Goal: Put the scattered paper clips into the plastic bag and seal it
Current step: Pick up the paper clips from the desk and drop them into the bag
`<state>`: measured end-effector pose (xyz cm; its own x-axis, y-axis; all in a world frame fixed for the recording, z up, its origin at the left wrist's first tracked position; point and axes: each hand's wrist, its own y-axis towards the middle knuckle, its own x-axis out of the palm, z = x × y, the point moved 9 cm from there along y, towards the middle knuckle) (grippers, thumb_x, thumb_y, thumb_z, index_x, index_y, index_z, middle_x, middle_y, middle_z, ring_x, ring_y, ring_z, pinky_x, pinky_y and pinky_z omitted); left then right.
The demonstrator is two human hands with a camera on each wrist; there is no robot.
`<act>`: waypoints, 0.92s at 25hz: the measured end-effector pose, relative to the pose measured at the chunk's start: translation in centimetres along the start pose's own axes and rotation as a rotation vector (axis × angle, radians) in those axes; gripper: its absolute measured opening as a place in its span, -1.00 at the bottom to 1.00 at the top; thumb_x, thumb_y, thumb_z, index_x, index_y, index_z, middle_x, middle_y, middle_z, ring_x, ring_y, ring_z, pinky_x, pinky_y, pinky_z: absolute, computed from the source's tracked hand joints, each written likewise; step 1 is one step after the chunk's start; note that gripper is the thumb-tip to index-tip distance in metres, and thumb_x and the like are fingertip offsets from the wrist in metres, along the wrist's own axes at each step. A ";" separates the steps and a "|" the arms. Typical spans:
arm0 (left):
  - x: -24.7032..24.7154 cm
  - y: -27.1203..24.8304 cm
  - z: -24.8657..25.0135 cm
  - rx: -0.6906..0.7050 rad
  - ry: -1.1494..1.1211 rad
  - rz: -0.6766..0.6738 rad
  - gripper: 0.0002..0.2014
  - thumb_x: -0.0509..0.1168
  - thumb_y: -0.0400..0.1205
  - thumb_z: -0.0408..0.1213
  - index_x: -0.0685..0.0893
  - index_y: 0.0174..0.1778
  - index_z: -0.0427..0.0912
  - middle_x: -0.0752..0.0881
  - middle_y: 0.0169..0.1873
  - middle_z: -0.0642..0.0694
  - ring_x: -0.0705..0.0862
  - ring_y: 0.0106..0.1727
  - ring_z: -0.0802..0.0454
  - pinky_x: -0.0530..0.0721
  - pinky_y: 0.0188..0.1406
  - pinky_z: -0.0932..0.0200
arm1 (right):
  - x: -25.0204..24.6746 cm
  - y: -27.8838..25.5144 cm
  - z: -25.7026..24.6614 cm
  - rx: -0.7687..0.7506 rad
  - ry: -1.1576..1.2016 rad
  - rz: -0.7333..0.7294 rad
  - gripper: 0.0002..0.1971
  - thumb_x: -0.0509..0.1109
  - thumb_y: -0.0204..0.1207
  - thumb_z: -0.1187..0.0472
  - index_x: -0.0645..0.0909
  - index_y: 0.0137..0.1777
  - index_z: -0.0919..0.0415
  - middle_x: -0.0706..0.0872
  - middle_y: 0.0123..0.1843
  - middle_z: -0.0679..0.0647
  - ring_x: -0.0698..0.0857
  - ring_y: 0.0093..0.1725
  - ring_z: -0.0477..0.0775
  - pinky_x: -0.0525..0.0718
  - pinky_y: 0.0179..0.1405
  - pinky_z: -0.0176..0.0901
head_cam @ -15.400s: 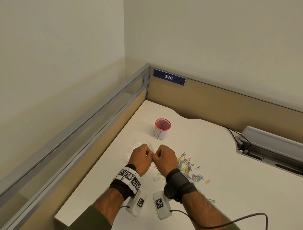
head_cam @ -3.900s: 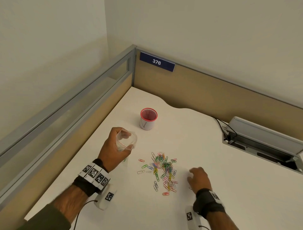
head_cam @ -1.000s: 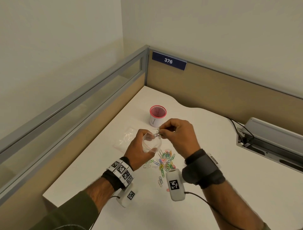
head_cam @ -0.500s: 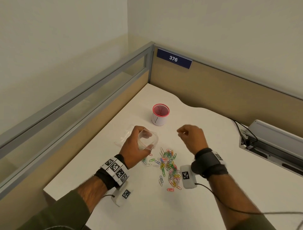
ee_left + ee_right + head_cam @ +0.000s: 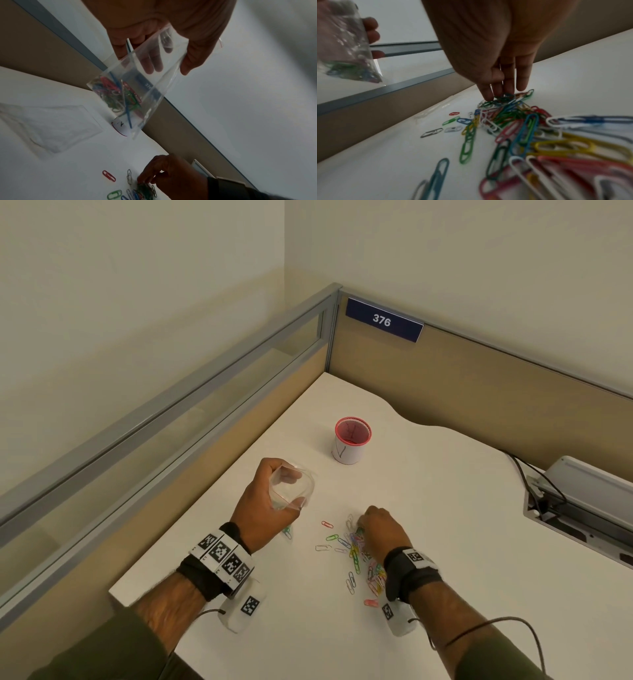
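— Clear plastic, that is what the left hand point(image 5: 262, 501) has: fingers and thumb curled round the upper part of the plastic bag point(image 5: 137, 82), its mouth held open and facing up.

— Anything in it?

— Yes, a clump of coloured clips sits at the bottom corner, seen plainly from the left wrist. The bag hangs above the desk point(image 5: 445, 508), not touching it.

— And the right hand point(image 5: 380, 529)?

— Palm down on the far end of the paper clips point(image 5: 359, 556). From the right wrist its fingertips point(image 5: 488, 96) are drawn close together, thumb against them, pinching at a dark green tangle of clips that lies on the desk.

— Where are the loose ones?

— Heaped under and just behind that hand, trailing back toward the wrist. A few lie apart to the left, between the two hands: a red one point(image 5: 327, 524), a green one point(image 5: 331, 537), a white one.

— Further out?

— A second, flat clear bag point(image 5: 49, 128) lies on the desk beside the left hand. A white cup with a red rim point(image 5: 352, 440) stands upright beyond both hands, well apart from the pile. A blue plate reading 376 point(image 5: 384, 324) is fixed on the partition at the corner.
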<state>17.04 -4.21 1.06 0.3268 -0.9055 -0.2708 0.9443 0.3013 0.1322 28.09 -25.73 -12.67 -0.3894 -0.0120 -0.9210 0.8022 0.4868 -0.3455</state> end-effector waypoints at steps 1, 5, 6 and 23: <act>0.0 0.0 0.1 0.001 0.003 -0.004 -0.48 0.52 0.40 -0.26 0.46 0.23 -0.12 0.70 0.15 0.00 0.68 0.27 0.02 0.67 0.33 -0.14 | -0.3 0.2 0.1 0.016 0.049 0.029 -0.65 0.23 0.55 0.35 0.59 0.32 0.18 0.54 0.29 0.11 0.52 0.32 0.15 0.62 0.26 -0.03; 0.3 -0.1 0.4 0.013 0.003 -0.017 -0.48 0.52 0.41 -0.28 0.46 0.24 -0.12 0.70 0.15 0.00 0.68 0.26 0.04 0.66 0.33 -0.14 | -0.9 0.6 -2.3 -0.054 0.206 0.047 -0.63 0.21 0.56 0.26 0.56 0.36 0.16 0.51 0.34 0.10 0.44 0.38 0.16 0.52 0.36 -0.02; 0.3 -0.1 0.6 0.017 0.003 -0.015 -0.48 0.52 0.41 -0.28 0.46 0.23 -0.12 0.70 0.15 0.01 0.68 0.26 0.04 0.66 0.33 -0.15 | -0.6 0.5 -3.5 -0.091 0.188 0.031 -0.67 0.23 0.57 0.18 0.58 0.31 0.14 0.52 0.31 0.09 0.45 0.36 0.15 0.54 0.33 -0.01; 0.2 -0.5 0.7 0.050 0.002 0.010 -0.47 0.52 0.42 -0.31 0.45 0.26 -0.14 0.70 0.13 -0.01 0.68 0.25 0.03 0.62 0.35 0.03 | -2.4 -3.3 3.1 0.075 0.216 0.096 -0.61 0.46 0.47 0.00 0.61 0.28 0.05 0.58 0.25 0.04 0.55 0.30 0.12 0.59 0.24 -0.03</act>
<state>16.62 -4.75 1.59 0.3362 -0.9019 -0.2711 0.9380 0.2948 0.1823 27.78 -30.03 -9.86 -0.3908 0.2228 -0.8931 0.8685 0.4106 -0.2776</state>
